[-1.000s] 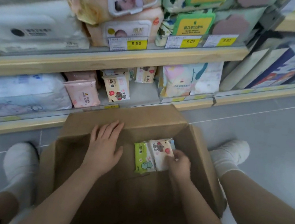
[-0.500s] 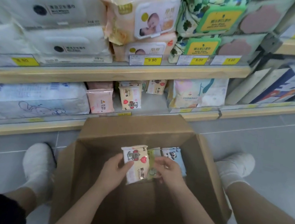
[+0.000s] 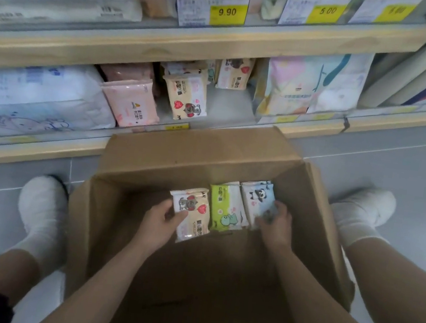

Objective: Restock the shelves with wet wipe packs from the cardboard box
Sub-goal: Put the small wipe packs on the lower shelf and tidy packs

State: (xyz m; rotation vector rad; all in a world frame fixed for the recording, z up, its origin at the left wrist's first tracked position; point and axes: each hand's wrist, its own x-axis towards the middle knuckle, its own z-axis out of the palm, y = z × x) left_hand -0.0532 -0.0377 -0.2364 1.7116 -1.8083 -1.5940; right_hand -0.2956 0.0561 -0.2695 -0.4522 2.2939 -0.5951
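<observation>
An open cardboard box stands on the floor between my feet, below the bottom shelf. My left hand grips a cream wet wipe pack with a bear and a red heart, lifted inside the box. My right hand holds a blue panda pack and a green pack side by side. On the shelf stand matching cream bear packs and pink packs.
Large white tissue bundles fill the shelf's left end and a pastel bag its right. The upper shelf carries price tags and bigger packs. My feet in white socks flank the box on the grey tiled floor.
My left hand came off the box's inner wall and took the cream bear pack from the right hand's bundle. The packs now fan apart, and the camera has moved closer.
</observation>
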